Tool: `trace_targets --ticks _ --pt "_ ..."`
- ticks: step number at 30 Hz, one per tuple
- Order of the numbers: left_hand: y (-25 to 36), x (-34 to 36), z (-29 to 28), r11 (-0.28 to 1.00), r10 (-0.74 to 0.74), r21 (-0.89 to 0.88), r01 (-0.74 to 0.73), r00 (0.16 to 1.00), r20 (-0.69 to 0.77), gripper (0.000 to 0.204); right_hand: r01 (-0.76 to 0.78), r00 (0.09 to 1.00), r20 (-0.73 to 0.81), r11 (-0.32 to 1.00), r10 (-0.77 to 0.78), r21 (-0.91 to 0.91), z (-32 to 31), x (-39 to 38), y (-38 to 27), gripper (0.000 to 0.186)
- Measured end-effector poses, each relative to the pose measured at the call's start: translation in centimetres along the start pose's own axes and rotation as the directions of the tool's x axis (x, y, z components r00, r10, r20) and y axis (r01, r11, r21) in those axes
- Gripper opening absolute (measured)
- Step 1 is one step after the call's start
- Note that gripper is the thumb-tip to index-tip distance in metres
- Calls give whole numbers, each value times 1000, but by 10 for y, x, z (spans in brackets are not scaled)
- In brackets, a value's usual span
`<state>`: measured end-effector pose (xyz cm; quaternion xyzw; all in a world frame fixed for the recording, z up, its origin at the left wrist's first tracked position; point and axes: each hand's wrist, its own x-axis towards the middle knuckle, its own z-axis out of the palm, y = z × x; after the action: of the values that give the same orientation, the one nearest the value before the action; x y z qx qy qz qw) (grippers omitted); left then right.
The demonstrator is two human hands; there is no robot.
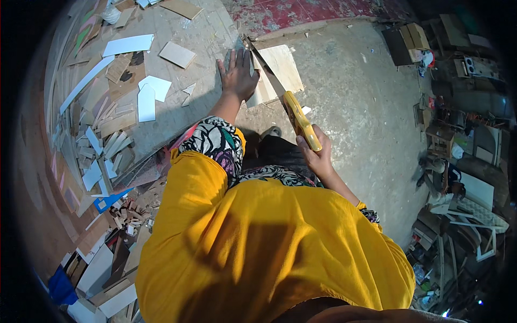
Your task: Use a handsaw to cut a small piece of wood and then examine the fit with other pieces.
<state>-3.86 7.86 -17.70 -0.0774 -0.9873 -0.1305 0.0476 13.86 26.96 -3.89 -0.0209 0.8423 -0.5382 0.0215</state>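
Yellow-handled saw (292, 106) fills the right grip (316, 153); left grip (238, 78) lies spread wide (white offcuts (146, 102) leftward).

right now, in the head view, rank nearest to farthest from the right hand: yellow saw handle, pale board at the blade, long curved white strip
1. Yellow saw handle: gripped in the right hand.
2. Pale board: ahead and slightly left.
3. Long curved white strip: far over to the left.

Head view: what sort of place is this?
Probably a woodworking shop: there's a yellow-handled saw in the right hand, a pale board beside it, and wood offcuts heaped on the left.
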Motion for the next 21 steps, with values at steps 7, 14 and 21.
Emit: trace_targets --ticks 7,14,21 --pt "-4 -2 5 999 27 29 -27 999 -28 60 -37 999 32 997 35 67 -5 7 -12 11" --pt "-3 -1 1 997 27 76 -29 999 27 58 -206 976 103 968 193 143 -16 32 -22 13" --pt "-2 2 -3 993 23 112 -26 999 33 57 -157 985 83 983 149 94 4 62 -17 17"
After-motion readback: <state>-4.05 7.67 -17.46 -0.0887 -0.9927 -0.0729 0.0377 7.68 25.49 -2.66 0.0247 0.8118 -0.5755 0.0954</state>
